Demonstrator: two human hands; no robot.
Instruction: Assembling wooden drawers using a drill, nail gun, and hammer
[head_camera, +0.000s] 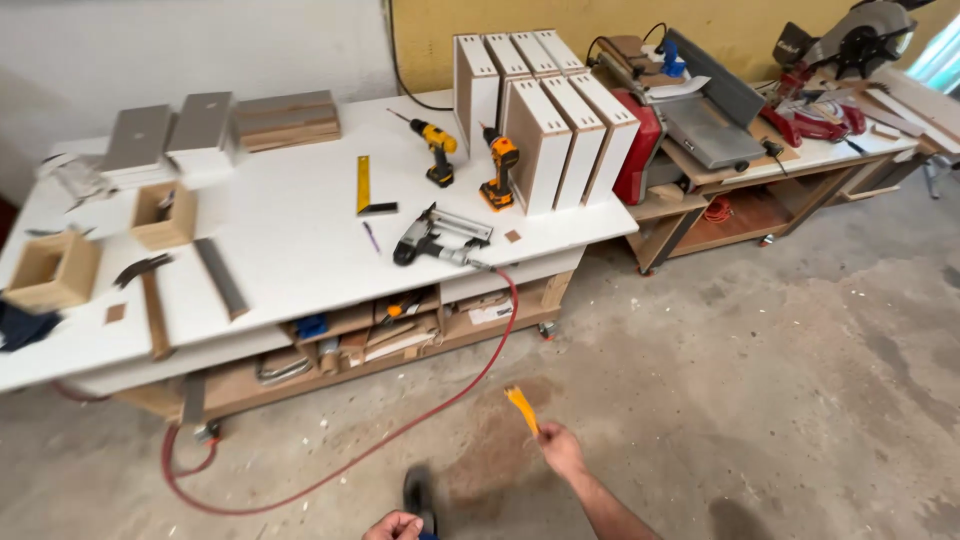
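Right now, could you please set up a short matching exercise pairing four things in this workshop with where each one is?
Things:
1. orange scraper
2. nail gun
3. red air hose
4. mitre saw

Places:
A. trailing across the concrete floor
B. at the far end of the bench on the right
C. held in the right hand
D. lying on the white worktable near its front edge

Pairs: 1-C, 2-D, 3-A, 4-B
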